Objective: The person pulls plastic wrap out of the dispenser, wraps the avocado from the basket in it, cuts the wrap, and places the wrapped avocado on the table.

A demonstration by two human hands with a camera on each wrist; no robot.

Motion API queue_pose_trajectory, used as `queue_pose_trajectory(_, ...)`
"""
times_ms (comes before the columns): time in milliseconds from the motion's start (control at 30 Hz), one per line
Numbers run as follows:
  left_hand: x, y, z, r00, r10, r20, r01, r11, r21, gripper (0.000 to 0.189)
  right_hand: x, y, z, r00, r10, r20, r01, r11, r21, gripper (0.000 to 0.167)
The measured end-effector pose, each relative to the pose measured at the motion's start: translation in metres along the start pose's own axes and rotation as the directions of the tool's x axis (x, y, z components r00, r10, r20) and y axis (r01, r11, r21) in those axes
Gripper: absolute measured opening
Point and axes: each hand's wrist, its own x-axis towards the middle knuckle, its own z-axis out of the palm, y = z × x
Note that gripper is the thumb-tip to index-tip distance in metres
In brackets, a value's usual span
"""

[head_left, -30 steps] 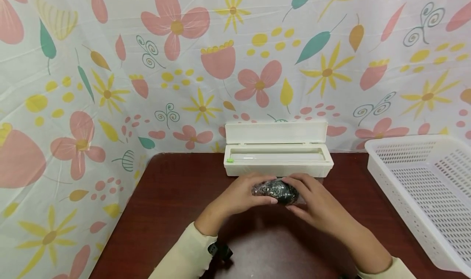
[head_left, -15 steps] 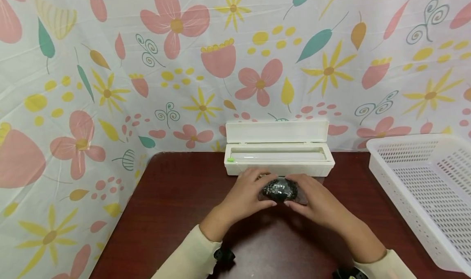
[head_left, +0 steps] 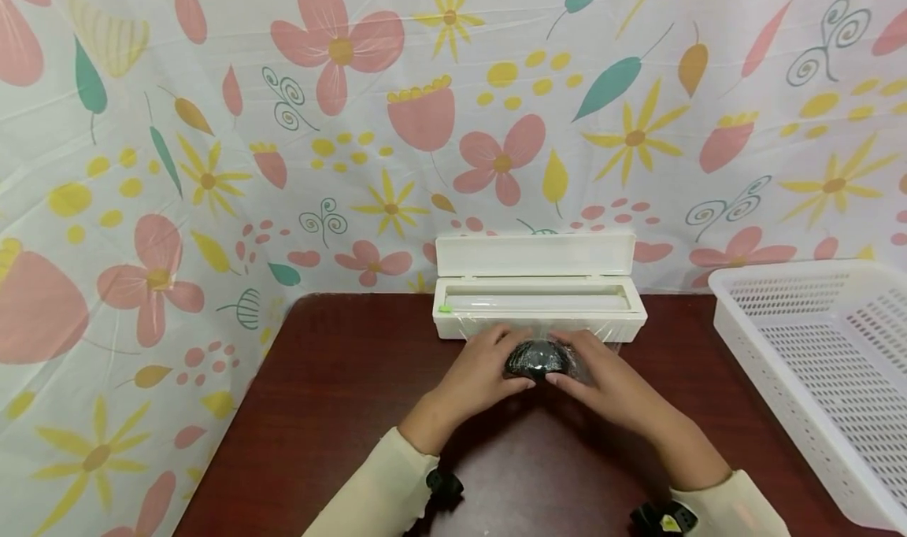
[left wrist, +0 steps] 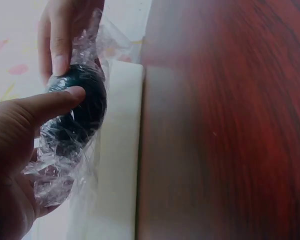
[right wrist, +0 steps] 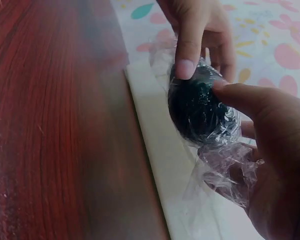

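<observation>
Both hands hold a dark, smooth oval thing (head_left: 538, 360) wrapped in clear cling film; its kind is hidden by the film. My left hand (head_left: 478, 372) grips its left end, and my right hand (head_left: 602, 375) grips the right end. The thumbs lie on the near side, close together. In the left wrist view, crumpled film (left wrist: 55, 182) bunches in the left palm. A white cling film dispenser (head_left: 542, 328) stands just behind the hands, lid up, with a film roll (head_left: 538, 302) inside. Film stretches from its front edge towards the wrapped thing.
A white perforated plastic basket (head_left: 786, 411) stands at the right of the dark red wooden table (head_left: 340, 411). A small green piece (head_left: 445, 309) sits at the dispenser's left end. A flower-printed sheet (head_left: 354, 167) hangs behind and to the left.
The wrapped thing has turned between the hands, and both hands have shifted their grip around it. The left hand has edged right. Film stretched in front of the dispenser shows more clearly.
</observation>
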Motion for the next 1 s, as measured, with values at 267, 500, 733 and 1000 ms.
queue_pose_trajectory(267, 0.003, -0.006, 0.008, 0.997, -0.083, 0.007, 0.083, 0.996, -0.029, 0.056, 0.005, 0.006, 0.005, 0.998, 0.070, 0.006, -0.070, 0.997, 0.041, 0.049)
queue_pose_trajectory(500, 0.008, -0.012, 0.015, 0.990, -0.142, 0.023, 0.144, 0.987, -0.068, 0.054, 0.011, 0.012, 0.012, 0.996, 0.090, 0.017, -0.091, 0.994, 0.060, 0.044)
queue_pose_trajectory(733, 0.011, -0.015, 0.023, 0.981, -0.196, 0.008, 0.196, 0.973, -0.120, 0.054, 0.015, 0.015, 0.019, 0.993, 0.114, 0.018, -0.115, 0.991, 0.070, 0.045)
queue_pose_trajectory(1000, 0.013, -0.018, 0.030, 0.979, -0.205, 0.004, 0.204, 0.971, -0.128, 0.056, 0.016, 0.016, 0.024, 0.993, 0.122, 0.002, -0.122, 0.991, 0.055, 0.049)
